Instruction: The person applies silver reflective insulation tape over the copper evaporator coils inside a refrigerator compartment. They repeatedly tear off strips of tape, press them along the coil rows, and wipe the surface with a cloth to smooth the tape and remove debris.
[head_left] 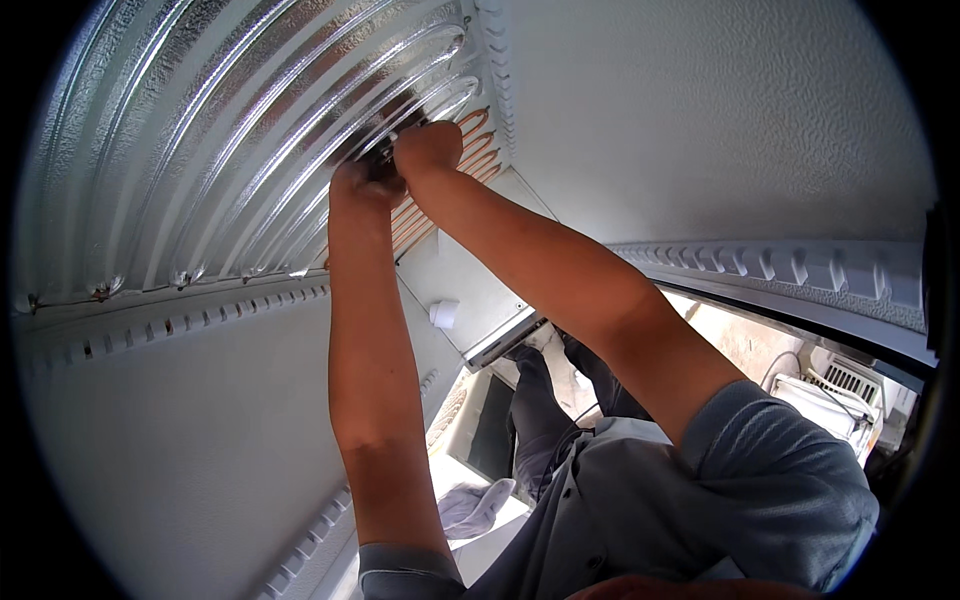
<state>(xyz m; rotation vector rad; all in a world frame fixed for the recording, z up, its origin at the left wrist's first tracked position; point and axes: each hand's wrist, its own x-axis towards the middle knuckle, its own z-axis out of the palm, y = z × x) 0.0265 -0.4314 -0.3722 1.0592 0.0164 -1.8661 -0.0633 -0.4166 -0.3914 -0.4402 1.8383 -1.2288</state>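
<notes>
Silver foil (215, 130) lies in ridges over long tubing on the inner wall of a white cabinet. Bare copper tubes (483, 143) with rounded bends show at the lower right edge of the foil. Both arms reach up to this edge. My left hand (366, 186) is closed and pressed close to the foil. Just right of it, my right hand (430, 148) is bent into a fist. Something dark shows between them, too shadowed to name. The fingertips are mostly hidden, so what they grip cannot be made out.
White side walls (720, 120) with notched plastic strips (790, 265) enclose my arms. A small white round fitting (444, 314) sits on the lower panel. Below are my legs (545, 410), a grey-white cloth item (478, 508) and white equipment (825, 400) at right.
</notes>
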